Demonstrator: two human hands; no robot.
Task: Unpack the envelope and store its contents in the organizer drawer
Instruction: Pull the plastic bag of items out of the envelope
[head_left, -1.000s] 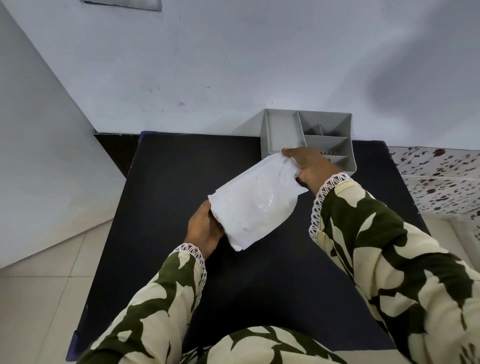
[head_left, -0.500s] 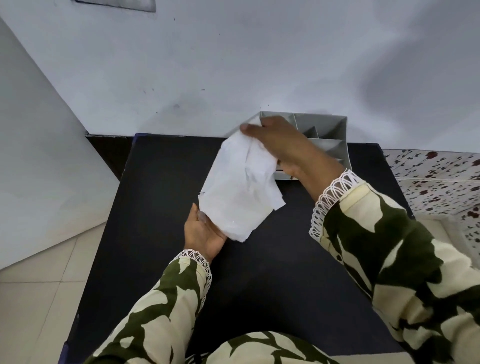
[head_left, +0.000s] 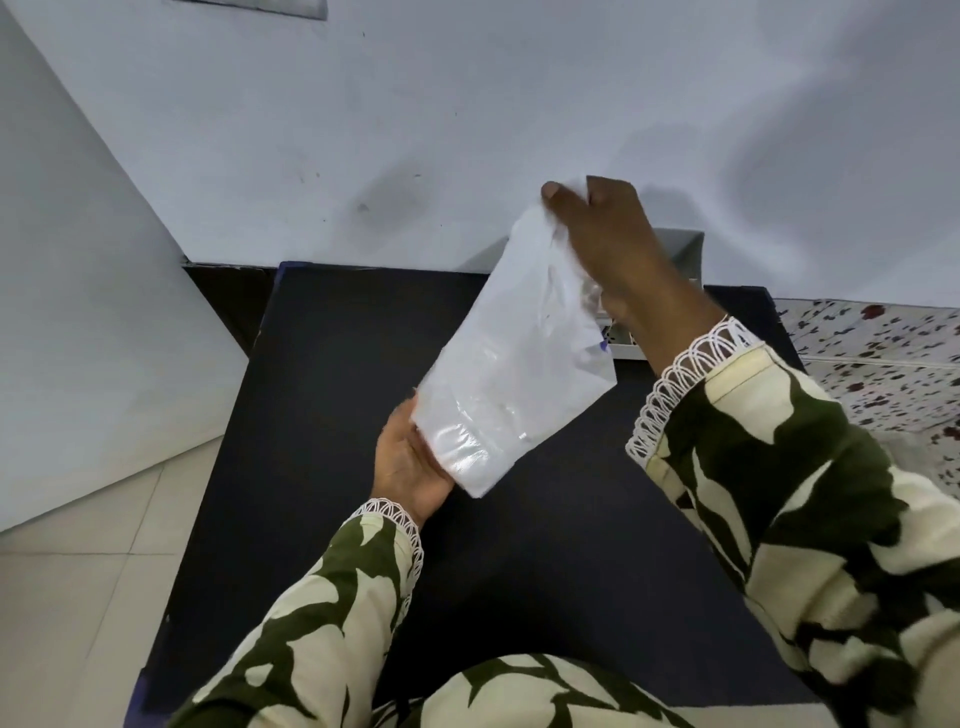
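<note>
A white plastic envelope (head_left: 511, 369) is held up over the black table (head_left: 322, 415), tilted with its top toward the wall. My left hand (head_left: 410, 467) grips its lower corner from underneath. My right hand (head_left: 608, 239) pinches the raised top edge between thumb and fingers. The grey organizer drawer (head_left: 685, 254) stands at the back of the table against the wall, mostly hidden behind my right hand and the envelope. What the envelope holds is not visible.
A pale wall rises right behind the table. To the left lie a white panel and a tiled floor (head_left: 67, 597). A speckled surface (head_left: 883, 353) borders the table on the right. My patterned sleeves cover the near table edge.
My right hand has lifted the envelope's top edge higher and farther right, stretching the envelope upward. The left hand keeps its hold on the lower corner. The organizer is now more hidden.
</note>
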